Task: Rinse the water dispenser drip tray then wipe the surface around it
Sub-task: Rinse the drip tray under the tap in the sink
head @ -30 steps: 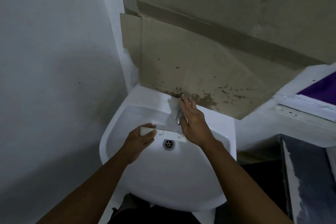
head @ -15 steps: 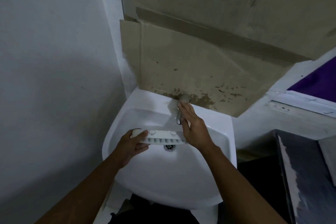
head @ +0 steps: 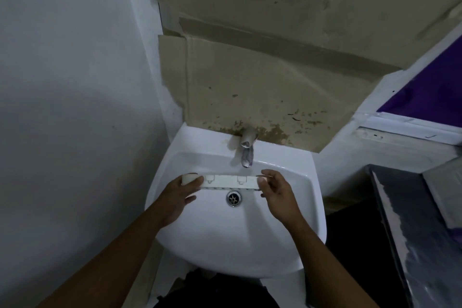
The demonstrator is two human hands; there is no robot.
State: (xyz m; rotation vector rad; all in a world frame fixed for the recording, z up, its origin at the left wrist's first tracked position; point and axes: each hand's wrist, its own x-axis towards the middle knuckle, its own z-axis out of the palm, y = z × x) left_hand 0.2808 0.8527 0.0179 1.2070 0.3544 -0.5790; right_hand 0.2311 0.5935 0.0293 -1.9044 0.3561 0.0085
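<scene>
My right hand [head: 277, 192], gone from the tap [head: 246, 155], is pinching the drip tray [head: 230, 182] by its right end while my left hand [head: 180, 195] is gripping the other end below that tap.

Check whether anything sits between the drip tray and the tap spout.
Nothing visible does. The left hand and right hand hold the drip tray by its ends over the sink, and the gap up to the tap spout is open.
</scene>
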